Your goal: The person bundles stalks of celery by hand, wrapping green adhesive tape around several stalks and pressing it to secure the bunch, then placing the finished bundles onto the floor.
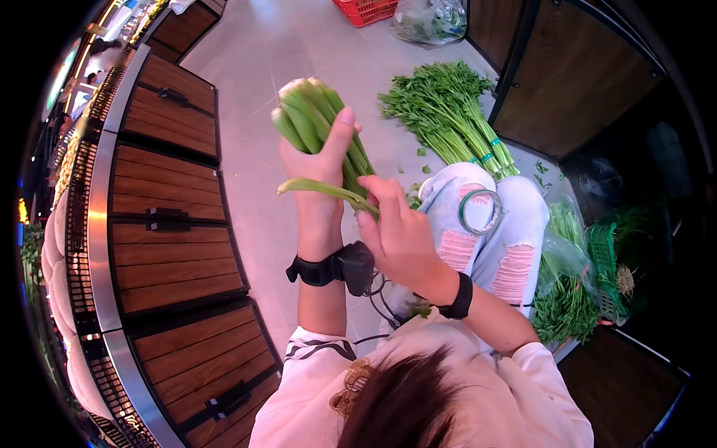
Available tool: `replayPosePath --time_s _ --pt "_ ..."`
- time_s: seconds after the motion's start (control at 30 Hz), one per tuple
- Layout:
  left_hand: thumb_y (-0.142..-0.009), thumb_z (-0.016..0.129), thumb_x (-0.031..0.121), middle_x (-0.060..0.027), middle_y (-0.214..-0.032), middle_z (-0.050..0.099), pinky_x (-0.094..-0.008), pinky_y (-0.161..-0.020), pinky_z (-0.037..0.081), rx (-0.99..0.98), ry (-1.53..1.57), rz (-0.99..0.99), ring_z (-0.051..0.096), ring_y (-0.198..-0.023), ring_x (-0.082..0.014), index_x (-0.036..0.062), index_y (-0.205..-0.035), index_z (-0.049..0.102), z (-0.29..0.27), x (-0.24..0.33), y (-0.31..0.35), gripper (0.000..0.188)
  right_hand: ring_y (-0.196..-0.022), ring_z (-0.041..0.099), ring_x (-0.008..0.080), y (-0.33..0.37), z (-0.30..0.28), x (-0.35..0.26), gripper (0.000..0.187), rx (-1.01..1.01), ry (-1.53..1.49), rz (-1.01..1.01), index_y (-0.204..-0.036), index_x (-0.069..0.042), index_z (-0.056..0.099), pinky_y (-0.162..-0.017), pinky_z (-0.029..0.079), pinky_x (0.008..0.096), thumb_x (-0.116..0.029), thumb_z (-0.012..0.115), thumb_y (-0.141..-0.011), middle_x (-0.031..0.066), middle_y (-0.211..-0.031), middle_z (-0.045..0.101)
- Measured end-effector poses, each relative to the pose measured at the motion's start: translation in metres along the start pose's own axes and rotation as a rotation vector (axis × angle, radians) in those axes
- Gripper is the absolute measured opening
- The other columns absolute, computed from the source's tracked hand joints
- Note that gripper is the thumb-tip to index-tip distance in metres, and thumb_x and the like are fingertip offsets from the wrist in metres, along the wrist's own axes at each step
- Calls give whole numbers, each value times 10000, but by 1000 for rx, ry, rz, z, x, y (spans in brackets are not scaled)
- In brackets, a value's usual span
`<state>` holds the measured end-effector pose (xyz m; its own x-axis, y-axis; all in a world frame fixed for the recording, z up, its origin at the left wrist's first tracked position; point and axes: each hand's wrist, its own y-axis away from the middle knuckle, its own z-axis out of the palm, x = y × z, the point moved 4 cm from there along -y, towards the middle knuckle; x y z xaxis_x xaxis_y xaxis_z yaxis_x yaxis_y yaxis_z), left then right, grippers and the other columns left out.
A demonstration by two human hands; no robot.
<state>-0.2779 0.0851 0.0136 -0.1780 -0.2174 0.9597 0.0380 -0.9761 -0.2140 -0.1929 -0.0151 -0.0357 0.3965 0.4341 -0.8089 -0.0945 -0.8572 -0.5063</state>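
Note:
My left hand [323,160] is closed round a bunch of thick green celery stalks [312,116], their pale cut ends pointing up and away from me. The thumb lies across the stalks. Just below it, my right hand [401,237] pinches a single loose celery stalk [321,187] between thumb and fingers. That stalk sticks out to the left, across my left wrist. The leafy ends of the bunch are mostly hidden behind my right hand. On my knee rests a roll of green tape [480,212].
Leafy celery bundles [448,112] bound with teal tape lie on the floor ahead. A red basket [366,10] and a clear bag of greens [429,21] stand beyond. At right are bagged greens [564,231] and a green crate [603,269]; wooden cabinets [170,187] line the left.

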Motion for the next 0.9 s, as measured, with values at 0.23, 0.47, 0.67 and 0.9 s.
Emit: replayPosePath --time_s 0.23,0.47,0.67,0.9 --pt "-752 740 33 -99 -968 631 -291 -755 532 -296 31 285 630 -873 -144 -27 -1139 540 7 0 33 439 -653 582 321 12 -44 8 197 12 -42 -304 -1020 -23 517 -567 471 398 -80 597 -849 148 -848 562" --pt "-710 723 46 -135 -947 664 -385 -794 543 -574 -190 683 665 -887 -304 -32 -989 625 26 38 67 306 -808 584 271 -24 -90 24 216 266 -188 -203 -1016 -15 513 -714 477 352 76 537 -821 119 -894 594" --pt "-737 795 256 -153 -1349 361 -463 -1011 441 -434 -290 866 453 -1241 -411 130 -922 669 29 25 81 256 -780 574 282 -30 -69 34 260 36 -221 -240 -1007 -37 573 -692 474 339 105 542 -792 113 -860 584" --pt "-797 726 213 -210 -1281 482 -502 -1034 400 -572 -191 681 539 -1129 -334 119 -1035 602 24 13 79 284 -752 562 293 -28 -63 33 248 -193 -112 -106 -974 -21 587 -667 469 351 102 551 -762 110 -839 557"
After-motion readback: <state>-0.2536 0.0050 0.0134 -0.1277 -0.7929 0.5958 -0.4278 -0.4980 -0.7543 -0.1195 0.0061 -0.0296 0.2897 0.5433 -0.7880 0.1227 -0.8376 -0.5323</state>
